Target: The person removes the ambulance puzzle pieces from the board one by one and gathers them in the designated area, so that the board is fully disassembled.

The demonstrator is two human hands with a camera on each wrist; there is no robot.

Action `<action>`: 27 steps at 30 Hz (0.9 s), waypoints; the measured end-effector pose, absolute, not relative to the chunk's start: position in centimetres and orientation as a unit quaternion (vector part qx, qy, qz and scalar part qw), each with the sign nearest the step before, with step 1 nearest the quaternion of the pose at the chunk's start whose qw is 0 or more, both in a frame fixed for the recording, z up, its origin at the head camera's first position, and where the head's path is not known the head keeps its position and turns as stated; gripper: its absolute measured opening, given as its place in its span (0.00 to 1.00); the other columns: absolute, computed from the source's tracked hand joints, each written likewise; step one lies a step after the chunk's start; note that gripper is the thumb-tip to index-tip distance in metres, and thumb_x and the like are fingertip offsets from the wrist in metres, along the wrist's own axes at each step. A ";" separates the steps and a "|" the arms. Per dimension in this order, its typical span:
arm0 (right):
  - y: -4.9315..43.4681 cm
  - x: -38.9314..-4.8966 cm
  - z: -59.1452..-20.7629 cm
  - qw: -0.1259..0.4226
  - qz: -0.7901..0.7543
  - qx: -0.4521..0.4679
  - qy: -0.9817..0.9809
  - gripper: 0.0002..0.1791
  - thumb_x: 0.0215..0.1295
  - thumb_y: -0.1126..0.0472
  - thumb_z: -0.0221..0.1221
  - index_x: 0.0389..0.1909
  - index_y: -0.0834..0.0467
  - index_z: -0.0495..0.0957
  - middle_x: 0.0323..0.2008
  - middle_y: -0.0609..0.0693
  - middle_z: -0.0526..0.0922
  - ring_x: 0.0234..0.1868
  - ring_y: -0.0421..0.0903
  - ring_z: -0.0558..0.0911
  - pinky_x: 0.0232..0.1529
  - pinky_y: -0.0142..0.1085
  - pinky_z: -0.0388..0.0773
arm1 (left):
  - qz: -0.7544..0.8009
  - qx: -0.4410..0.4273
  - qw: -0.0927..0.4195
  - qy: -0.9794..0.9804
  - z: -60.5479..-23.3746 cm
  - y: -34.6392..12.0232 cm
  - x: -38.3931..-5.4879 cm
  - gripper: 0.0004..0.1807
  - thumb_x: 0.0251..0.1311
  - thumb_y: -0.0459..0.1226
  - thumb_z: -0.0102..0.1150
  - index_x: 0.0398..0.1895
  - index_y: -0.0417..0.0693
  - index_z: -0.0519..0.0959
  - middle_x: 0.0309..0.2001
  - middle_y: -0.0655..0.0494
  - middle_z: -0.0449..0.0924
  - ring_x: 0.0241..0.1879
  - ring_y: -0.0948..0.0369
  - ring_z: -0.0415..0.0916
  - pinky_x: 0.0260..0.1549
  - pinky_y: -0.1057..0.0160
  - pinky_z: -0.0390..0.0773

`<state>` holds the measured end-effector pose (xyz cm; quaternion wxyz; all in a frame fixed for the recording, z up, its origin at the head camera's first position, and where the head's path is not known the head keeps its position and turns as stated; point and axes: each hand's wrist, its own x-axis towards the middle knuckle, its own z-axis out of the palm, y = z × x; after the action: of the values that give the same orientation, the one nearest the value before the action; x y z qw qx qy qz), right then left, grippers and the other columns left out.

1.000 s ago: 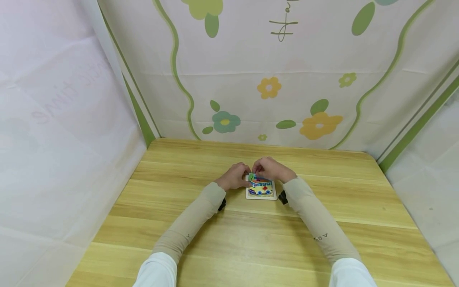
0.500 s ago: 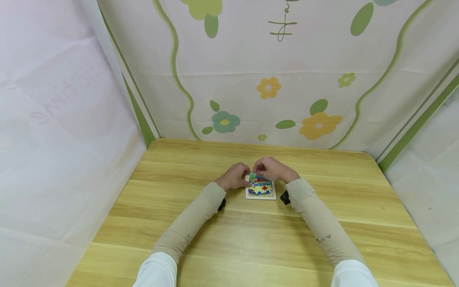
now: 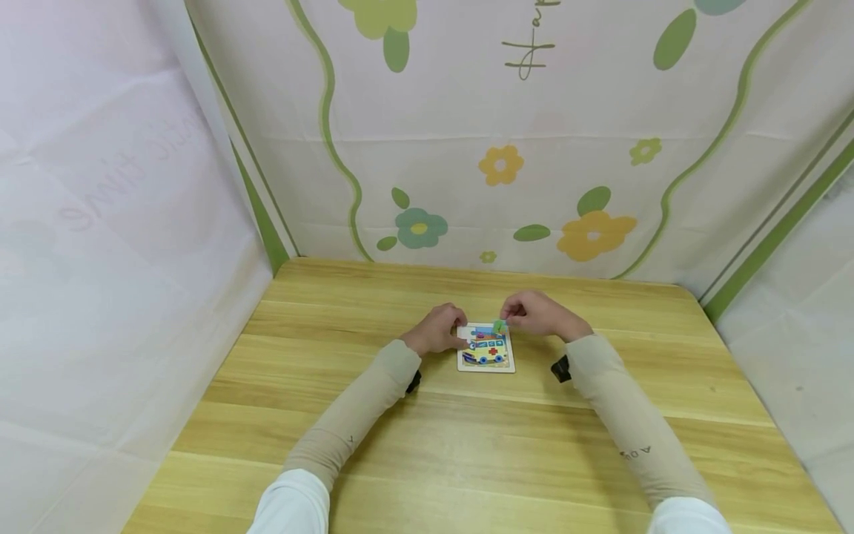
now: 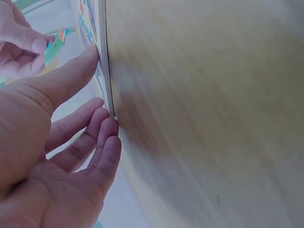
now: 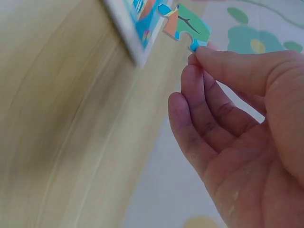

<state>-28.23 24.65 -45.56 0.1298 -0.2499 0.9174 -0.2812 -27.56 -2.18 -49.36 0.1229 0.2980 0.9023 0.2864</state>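
A small square jigsaw puzzle (image 3: 485, 356) with a white border lies flat on the table, showing a yellow ambulance with a red cross. At its upper left a pale patch of the tray shows. My left hand (image 3: 437, 328) holds the puzzle at its left side. In the left wrist view the thumb (image 4: 78, 71) lies on the puzzle's face and the other fingers meet its edge at a corner. Above the puzzle's upper right corner, my right hand (image 3: 537, 314) pinches a green, blue and orange jigsaw piece (image 5: 192, 23) between thumb and fingertips, clear of the tray.
The wooden table (image 3: 427, 445) spreads around the puzzle on every side. Behind it hangs a white cloth (image 3: 454, 111) printed with flowers, and more cloth covers the left and right sides. Both wrists carry small black devices (image 3: 562, 368).
My right hand has lifted the green piece from the puzzle's upper left corner and carried it right, to the upper right. The left hand has stayed in place.
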 end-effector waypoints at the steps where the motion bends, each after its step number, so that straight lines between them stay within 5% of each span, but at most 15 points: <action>1: 25.3 -28.2 -45.5 0.129 -0.279 -0.248 0.919 0.07 0.75 0.68 0.59 0.40 0.59 0.87 0.40 0.54 0.89 0.38 0.45 0.81 0.46 0.42 0.82 | 0.287 0.298 0.123 0.902 -49.4 -2.2 -27.5 0.23 0.65 0.38 0.74 0.58 0.35 0.81 0.54 0.44 0.81 0.52 0.53 0.77 0.59 0.55 0.79; 27: 31.7 -28.4 -46.8 0.156 -0.263 -0.194 0.932 0.07 0.74 0.67 0.62 0.42 0.60 0.89 0.42 0.55 0.90 0.44 0.49 0.84 0.50 0.44 0.82 | 0.282 0.303 0.120 0.902 -49.7 -2.3 -27.5 0.24 0.66 0.39 0.74 0.59 0.35 0.80 0.54 0.44 0.80 0.52 0.53 0.76 0.58 0.56 0.79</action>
<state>-28.36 31.69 -46.83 0.1559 -0.1940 0.9320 -0.2634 -27.50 -2.29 -49.65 0.1204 0.3034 0.9022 0.2820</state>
